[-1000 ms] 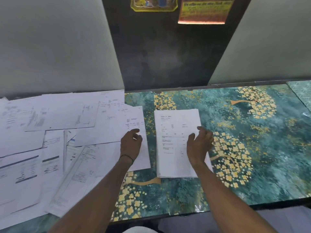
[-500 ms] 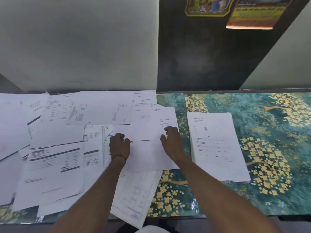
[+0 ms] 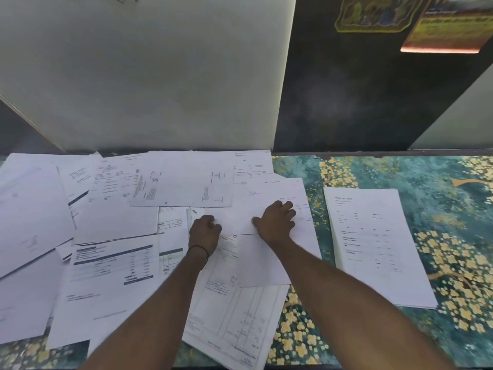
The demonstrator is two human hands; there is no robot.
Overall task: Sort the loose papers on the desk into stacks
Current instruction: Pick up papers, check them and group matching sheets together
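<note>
Lying under right grip (image 3: 276, 222), edge in left grip (image 3: 204, 231), one loose sheet (image 3: 266, 193)

Loose papers (image 3: 112, 217): white, black print and table lines. One sheet (image 3: 113, 265): dark navy bars. Slip (image 3: 170, 259): dull green block. Stack (image 3: 373, 244): white, sparse black print. Desk cover (image 3: 440, 198): mottled teal, golden-yellow blossom trees, tan branches. Wristband (image 3: 198, 248): black. Wall panel (image 3: 146, 76): pale grey-white. Back wall (image 3: 346, 102): black. Poster (image 3: 448, 30): yellow, glowing orange lower edge. Sticker (image 3: 373, 14): yellow-green border.
</note>
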